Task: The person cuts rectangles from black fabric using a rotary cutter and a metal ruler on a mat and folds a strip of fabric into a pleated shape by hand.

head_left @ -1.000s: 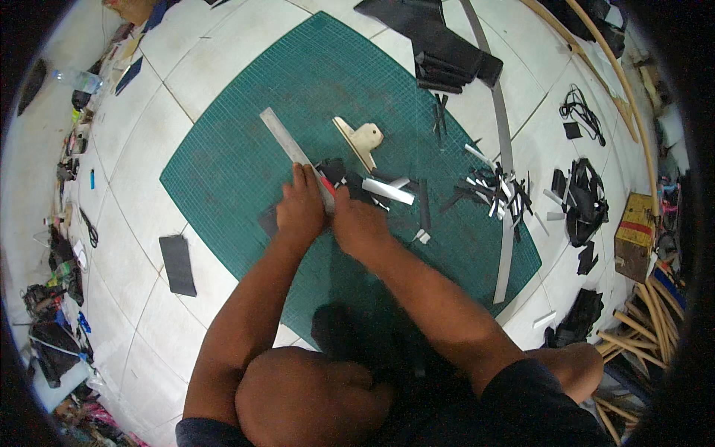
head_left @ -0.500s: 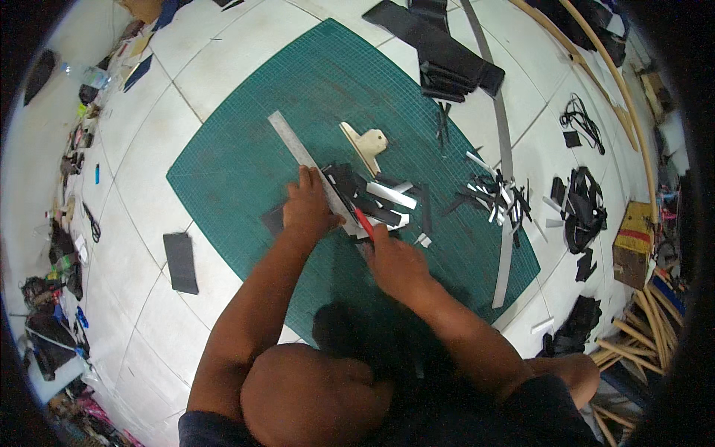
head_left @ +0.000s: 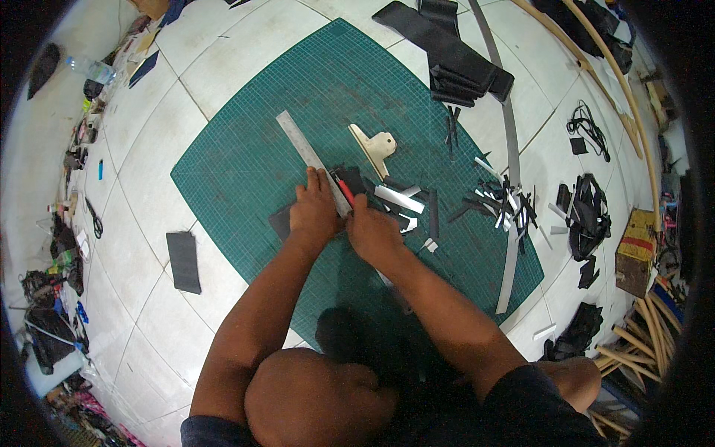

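My left hand (head_left: 313, 212) lies with its fingers stretched out along a steel ruler (head_left: 298, 141), pressing it down on the green cutting mat (head_left: 246, 149). A dark flat piece (head_left: 280, 221) shows partly beneath this hand; the rest is covered. My right hand (head_left: 375, 232) is closed round a red cutter knife (head_left: 345, 191), held against the ruler's right edge. The blade's tip is too small to make out. Black and white cut strips (head_left: 399, 199) lie just right of the knife. Beyond them rests a cream-coloured flat tool with a holed tab (head_left: 380, 146).
A heap of thin black and white scraps (head_left: 506, 205) crosses the mat's right edge, beside a long grey metal strip (head_left: 511, 141). Folded black material (head_left: 454, 59) lies at the far right. On the tiles at left is a dark rectangular piece (head_left: 183, 261). Wooden sticks (head_left: 640, 343) crowd the right.
My right hand and the knife have moved up and left along the ruler, closer to my left hand. The left hand stays on the ruler. The whole view has shifted slightly.
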The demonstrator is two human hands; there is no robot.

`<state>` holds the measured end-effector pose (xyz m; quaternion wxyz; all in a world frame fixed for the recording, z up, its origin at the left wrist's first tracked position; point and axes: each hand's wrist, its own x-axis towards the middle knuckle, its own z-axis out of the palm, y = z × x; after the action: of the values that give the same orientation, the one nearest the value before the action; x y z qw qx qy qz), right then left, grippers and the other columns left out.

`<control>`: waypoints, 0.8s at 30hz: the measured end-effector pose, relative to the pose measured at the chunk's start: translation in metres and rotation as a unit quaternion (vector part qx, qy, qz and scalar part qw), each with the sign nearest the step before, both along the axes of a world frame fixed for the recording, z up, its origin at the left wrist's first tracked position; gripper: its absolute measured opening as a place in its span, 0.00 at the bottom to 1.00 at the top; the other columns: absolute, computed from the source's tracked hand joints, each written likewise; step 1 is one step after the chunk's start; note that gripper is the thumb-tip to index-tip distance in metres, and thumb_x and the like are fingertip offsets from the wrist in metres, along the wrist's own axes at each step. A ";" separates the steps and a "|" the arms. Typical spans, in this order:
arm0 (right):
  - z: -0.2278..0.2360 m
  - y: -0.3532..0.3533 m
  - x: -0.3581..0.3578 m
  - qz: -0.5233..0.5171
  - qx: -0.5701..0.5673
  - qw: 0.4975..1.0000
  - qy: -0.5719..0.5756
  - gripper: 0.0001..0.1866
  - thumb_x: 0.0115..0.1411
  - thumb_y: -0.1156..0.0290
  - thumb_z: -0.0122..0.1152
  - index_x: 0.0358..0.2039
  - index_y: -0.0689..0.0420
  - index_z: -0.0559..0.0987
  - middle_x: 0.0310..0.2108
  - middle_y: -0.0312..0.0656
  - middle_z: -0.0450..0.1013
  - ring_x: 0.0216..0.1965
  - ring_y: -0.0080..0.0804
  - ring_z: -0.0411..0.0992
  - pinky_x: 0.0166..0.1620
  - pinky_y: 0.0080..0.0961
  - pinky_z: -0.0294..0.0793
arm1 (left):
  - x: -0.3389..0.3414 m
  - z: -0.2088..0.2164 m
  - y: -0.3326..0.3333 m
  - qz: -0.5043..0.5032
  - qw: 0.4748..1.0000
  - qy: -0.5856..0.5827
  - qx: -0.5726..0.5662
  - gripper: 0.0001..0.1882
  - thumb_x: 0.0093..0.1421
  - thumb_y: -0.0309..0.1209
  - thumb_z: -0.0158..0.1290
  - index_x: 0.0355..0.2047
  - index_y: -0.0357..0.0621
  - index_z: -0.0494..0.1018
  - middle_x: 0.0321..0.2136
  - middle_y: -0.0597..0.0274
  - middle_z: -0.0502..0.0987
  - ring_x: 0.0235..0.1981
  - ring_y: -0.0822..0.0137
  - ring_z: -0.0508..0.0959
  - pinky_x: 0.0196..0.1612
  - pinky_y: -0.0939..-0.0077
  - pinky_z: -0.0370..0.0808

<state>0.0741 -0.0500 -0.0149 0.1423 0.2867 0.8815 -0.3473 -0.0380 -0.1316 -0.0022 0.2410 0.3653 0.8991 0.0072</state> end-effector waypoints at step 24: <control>0.066 -0.005 0.103 0.043 -0.045 0.984 -0.166 0.15 0.66 0.65 0.50 0.45 0.63 0.64 0.34 0.62 0.78 0.34 0.62 0.78 0.38 0.55 0.76 | -0.003 0.001 -0.002 -0.005 1.000 -0.019 0.016 0.64 0.38 0.47 0.74 0.66 0.30 0.49 0.65 0.39 0.55 0.56 0.35 0.68 0.55 0.49 0.75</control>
<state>0.1776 -0.0547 0.0507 0.3141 0.2951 0.8407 -0.3279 -0.0408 -0.1333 -0.0013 0.2520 0.3731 0.8925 0.0267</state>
